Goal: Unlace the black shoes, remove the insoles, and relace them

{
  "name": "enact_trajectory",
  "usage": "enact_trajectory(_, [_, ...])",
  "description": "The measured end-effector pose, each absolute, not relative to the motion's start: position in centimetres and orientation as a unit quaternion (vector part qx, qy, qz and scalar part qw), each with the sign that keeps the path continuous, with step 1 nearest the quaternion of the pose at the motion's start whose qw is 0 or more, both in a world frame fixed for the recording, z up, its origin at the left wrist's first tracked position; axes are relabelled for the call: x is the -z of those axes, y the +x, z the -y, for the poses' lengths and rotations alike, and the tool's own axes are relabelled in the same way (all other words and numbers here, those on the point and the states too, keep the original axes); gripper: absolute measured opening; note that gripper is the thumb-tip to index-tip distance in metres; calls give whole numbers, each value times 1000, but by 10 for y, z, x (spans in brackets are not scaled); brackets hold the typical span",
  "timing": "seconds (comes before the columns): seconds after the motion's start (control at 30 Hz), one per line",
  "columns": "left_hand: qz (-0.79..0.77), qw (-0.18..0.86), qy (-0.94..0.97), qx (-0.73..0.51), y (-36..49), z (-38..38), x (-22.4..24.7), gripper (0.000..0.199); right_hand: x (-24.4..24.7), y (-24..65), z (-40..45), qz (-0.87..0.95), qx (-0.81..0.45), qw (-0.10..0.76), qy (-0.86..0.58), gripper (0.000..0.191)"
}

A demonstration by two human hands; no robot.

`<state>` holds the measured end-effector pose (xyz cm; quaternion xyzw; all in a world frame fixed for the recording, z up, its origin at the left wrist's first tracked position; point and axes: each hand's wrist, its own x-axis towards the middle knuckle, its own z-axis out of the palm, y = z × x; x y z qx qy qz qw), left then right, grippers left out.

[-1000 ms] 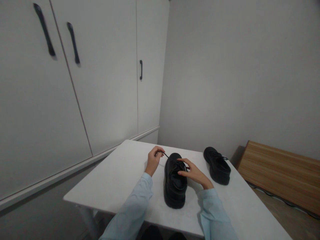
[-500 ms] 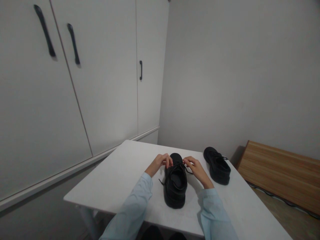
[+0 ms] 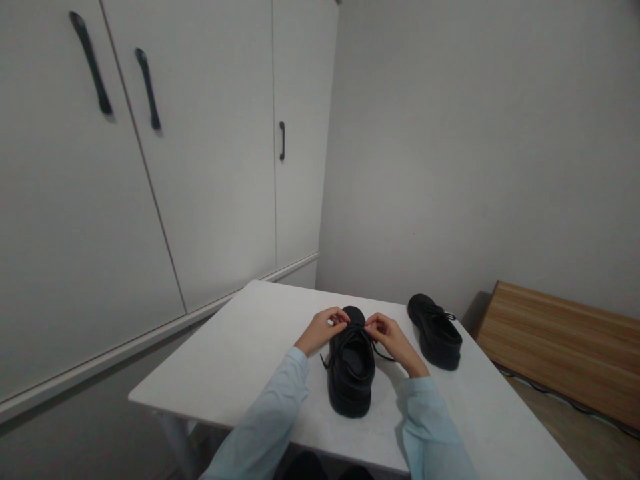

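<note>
A black lace-up shoe [image 3: 351, 383] stands on the white table [image 3: 240, 360], its toe pointing away from me and its opening towards me. My left hand [image 3: 326, 328] is at the left of the lacing, thumb and fingers pinched on a shoelace. From the right, my right hand [image 3: 385, 333] also pinches the lace close to the knot area. One loose lace end [image 3: 386, 357] trails out under my right hand, and another hangs at the shoe's left side. The exact grip between the fingertips is too small to make out.
A second black shoe [image 3: 440, 339], with its lace in a bow, stands near the table's right edge. White cabinets [image 3: 215, 167] with dark handles rise at the left. A wood-grain board [image 3: 565, 347] leans by the grey wall at the right.
My left hand has moved slightly right, in over the lacing, and its fingers have closed together. The lace end under my right hand now reaches further right.
</note>
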<state>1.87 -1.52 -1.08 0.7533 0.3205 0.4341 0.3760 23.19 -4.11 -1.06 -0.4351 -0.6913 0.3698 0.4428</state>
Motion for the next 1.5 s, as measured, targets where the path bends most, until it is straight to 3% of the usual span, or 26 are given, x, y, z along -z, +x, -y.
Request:
enact_trajectory(0.37, [-307, 354, 782, -412, 17, 16, 13, 26, 11, 229, 42, 713, -282, 444, -464, 11])
enact_trajectory(0.77, [-295, 377, 790, -383, 17, 11, 21, 31, 9, 217, 45, 679, -272, 496, -468, 22])
enact_trajectory(1.37, [-307, 395, 775, -386, 19, 14, 17, 34, 3, 221, 46, 589, -423, 555, -408, 37])
enact_trajectory(1.5, [-305, 400, 777, -377, 18, 15, 15, 36, 4, 224, 44, 587, -414, 565, -406, 31])
